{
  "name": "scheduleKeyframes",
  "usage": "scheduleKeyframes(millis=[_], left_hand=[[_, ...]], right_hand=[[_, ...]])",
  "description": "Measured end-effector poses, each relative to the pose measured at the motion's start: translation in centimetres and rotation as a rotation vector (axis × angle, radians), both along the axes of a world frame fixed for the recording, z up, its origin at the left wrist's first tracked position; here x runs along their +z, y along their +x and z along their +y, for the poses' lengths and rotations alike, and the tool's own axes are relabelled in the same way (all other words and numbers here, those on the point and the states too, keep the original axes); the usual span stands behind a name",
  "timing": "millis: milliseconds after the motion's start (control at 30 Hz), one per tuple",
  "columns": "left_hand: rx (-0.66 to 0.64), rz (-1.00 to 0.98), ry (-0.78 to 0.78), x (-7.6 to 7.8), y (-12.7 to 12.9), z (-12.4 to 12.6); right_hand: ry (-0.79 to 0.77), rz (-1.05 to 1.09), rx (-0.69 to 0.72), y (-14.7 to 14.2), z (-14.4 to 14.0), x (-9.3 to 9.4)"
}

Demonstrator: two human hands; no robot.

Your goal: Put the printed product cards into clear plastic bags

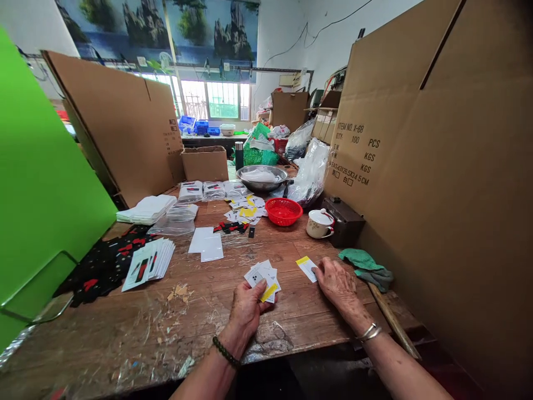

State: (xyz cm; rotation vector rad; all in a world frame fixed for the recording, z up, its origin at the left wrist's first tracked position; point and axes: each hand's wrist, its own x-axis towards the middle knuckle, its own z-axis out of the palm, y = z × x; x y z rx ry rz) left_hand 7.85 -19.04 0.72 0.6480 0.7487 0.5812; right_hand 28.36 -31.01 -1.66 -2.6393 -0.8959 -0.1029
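The left hand (249,305) grasps a fanned stack of cards (264,278) near the table's near edge (166,355). The right hand (338,284) rests released, fingertips on one yellow-tipped card (307,267); bare wood lies between them. One red basket (283,211) sits farther off.

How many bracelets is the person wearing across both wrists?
2. A dark beaded bracelet sits on the left wrist, behind the left hand holding small cards. A silver bangle sits on the right wrist, behind the right hand.
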Motion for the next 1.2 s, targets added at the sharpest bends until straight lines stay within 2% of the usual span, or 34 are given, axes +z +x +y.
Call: scheduleKeyframes(millis=[67, 100, 167, 267, 333, 400, 500, 633, 800, 1000, 1200], left_hand=[[-0.005, 0.012, 0.019, 0.1, 0.0, -0.3], [-0.012, 0.013, 0.029, 0.2, 0.1, -0.5], [-0.023, 0.01, 0.048, 0.2, 0.1, -0.9], [-0.048, 0.0, 0.099, 0.1, -0.2, -1.4], [-0.061, 0.01, 0.137, 0.0, -0.5, -1.5], [-0.054, 0.028, 0.158, -0.1, -1.0, -1.3], [-0.006, 0.04, 0.149, -0.2, -1.7, -0.6], [0.073, 0.108, 0.11, -0.4, -2.4, 0.8], [0.082, 0.121, 0.162, -0.3, -2.7, 1.6], [0.02, 0.107, 0.176, -0.4, -2.0, 1.4], [-0.002, 0.08, 0.152, -0.3, -1.5, 1.3]], right_hand=[[0.1, 0.004, 0.073, -1.0, 0.2, 0.8], [0.179, 0.072, 0.128, -1.7, 0.5, 1.3], [0.34, 0.327, 0.259, -3.3, 1.5, 2.3], [0.5, 0.747, 0.435, -5.7, 3.2, 3.3], [0.564, 0.9, 0.457, -6.8, 4.1, 3.4], [0.595, 0.953, 0.411, -7.2, 4.5, 3.1], [0.606, 0.897, 0.329, -6.4, 5.0, 2.4], [0.542, 0.596, 0.211, -3.2, 5.4, 1.6], [0.4, 0.456, 0.222, -0.2, 5.5, 0.9], [0.249, 0.312, 0.235, 0.0, 5.6, 0.0], [0.188, 0.204, 0.259, -0.4, 6.8, -0.6]])
